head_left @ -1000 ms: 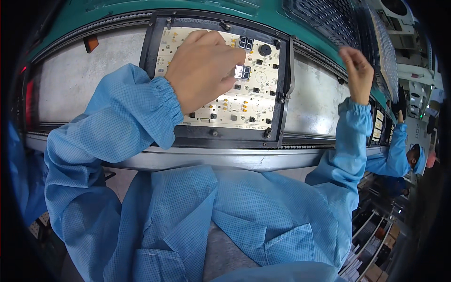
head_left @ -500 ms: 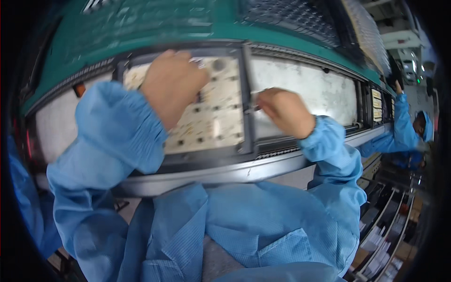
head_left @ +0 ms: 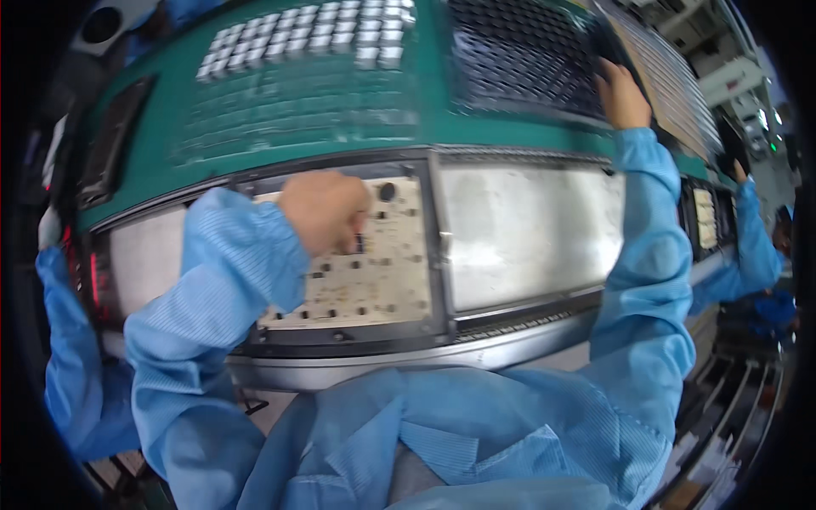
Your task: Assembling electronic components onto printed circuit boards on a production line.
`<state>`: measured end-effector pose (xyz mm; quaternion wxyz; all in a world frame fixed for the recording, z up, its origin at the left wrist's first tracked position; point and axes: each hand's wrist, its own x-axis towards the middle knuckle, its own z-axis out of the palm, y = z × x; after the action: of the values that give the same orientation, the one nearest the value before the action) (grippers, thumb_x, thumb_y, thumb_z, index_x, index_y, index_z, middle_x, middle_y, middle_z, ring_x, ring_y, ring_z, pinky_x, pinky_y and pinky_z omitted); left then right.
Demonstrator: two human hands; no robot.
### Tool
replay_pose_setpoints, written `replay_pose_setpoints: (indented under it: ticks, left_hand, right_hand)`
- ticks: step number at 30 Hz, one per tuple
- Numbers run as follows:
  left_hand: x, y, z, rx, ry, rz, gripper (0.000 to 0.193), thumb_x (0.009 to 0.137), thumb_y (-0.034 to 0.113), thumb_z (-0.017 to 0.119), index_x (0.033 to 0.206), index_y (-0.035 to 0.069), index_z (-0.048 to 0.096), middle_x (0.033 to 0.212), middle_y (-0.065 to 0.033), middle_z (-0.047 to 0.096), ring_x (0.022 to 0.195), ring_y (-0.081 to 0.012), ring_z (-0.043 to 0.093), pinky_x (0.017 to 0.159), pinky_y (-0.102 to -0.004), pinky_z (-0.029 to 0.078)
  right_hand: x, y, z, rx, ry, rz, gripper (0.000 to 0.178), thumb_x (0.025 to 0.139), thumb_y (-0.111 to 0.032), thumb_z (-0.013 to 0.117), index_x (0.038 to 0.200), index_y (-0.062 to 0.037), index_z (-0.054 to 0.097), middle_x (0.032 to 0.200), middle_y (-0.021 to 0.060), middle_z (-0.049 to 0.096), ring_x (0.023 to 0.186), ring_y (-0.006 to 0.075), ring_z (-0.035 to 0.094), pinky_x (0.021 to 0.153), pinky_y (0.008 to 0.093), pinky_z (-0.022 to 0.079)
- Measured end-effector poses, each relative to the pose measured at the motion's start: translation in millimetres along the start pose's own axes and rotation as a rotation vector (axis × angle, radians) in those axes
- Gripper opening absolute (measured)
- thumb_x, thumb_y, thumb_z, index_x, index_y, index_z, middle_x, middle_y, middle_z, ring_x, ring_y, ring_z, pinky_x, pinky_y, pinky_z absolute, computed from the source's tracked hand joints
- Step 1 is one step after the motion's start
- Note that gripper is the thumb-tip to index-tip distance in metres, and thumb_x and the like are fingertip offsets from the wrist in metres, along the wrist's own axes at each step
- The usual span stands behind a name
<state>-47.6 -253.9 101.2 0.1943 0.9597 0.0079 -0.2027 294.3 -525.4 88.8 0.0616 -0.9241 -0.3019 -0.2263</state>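
Observation:
My left hand (head_left: 327,212) is closed, fingers pinched and pointing down, over a cream circuit board (head_left: 382,285) studded with small dark parts. Whatever those fingers hold is hidden beneath them, beside a small dark blue part on the board. A dark frame (head_left: 438,255) surrounds the board on the conveyor. My right arm stretches far forward. At its end my right hand (head_left: 627,98) has bunched fingers at the right edge of a black tray (head_left: 527,64) with rows of pockets. What lies between these fingers is too blurred to make out.
A clear plastic tray (head_left: 297,110) on the green mat (head_left: 433,123) holds rows of silvery-white parts at its far side. Right of the board lies a bare metal conveyor plate (head_left: 527,229). A brown board-like sheet (head_left: 659,76) stands far right. Co-workers' blue sleeves (head_left: 68,340) show at both sides.
My right hand has gone from the frame's right side forward to the black tray. My left hand stays over the board, now lower on it relative to the frame. The view has shifted, showing more of the mat.

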Motion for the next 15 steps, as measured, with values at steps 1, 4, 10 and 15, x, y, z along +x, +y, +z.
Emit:
replay_pose_setpoints:
  ticks: [1, 4, 10, 15]
  left_hand:
    - [-1, 0, 1, -0.044, -0.002, 0.037, 0.009, 0.071, 0.016, 0.066, 0.071, 0.007, 0.063, 0.071, -0.0077, 0.066, 0.069, -0.0247, 0.064, 0.064, -0.0374, 0.048]
    - [2, 0, -5, -0.197, 0.006, 0.058, 0.014, 0.073, 0.020, 0.068, 0.075, 0.006, 0.065, 0.073, -0.0098, 0.065, 0.070, -0.0256, 0.062, 0.064, -0.0372, 0.047]
    - [51, -80, -47, -0.132, 0.730, 0.001, 0.016, 0.083, 0.018, 0.060, 0.094, 0.007, 0.062, 0.087, -0.0119, 0.065, 0.080, -0.0289, 0.062, 0.071, -0.0374, 0.048]
    - [126, -94, -30, 0.179, 0.767, 0.144, 0.021, 0.086, 0.015, 0.058, 0.105, 0.006, 0.059, 0.096, -0.0132, 0.063, 0.089, -0.0312, 0.060, 0.080, -0.0387, 0.047]
  right_hand:
    - [5, 30, 13, -0.106, -0.105, 0.060, 0.036, 0.087, -0.023, 0.052, 0.122, -0.0144, 0.051, 0.117, 0.0115, 0.055, 0.104, 0.0321, 0.055, 0.084, 0.0415, 0.047]
    - [3, 45, 22, -0.186, -0.167, 0.075, 0.023, 0.087, -0.024, 0.053, 0.104, -0.0105, 0.062, 0.104, 0.0101, 0.056, 0.100, 0.0313, 0.055, 0.083, 0.0426, 0.046]
    - [10, 49, 13, -0.189, -0.151, 0.068, 0.024, 0.084, -0.029, 0.060, 0.096, -0.0089, 0.062, 0.100, 0.0120, 0.056, 0.095, 0.0320, 0.056, 0.079, 0.0436, 0.046]
    - [4, 45, 24, -0.138, -0.164, 0.068, 0.026, 0.084, -0.029, 0.062, 0.092, -0.0036, 0.060, 0.096, 0.0176, 0.058, 0.089, 0.0350, 0.057, 0.077, 0.0416, 0.046]
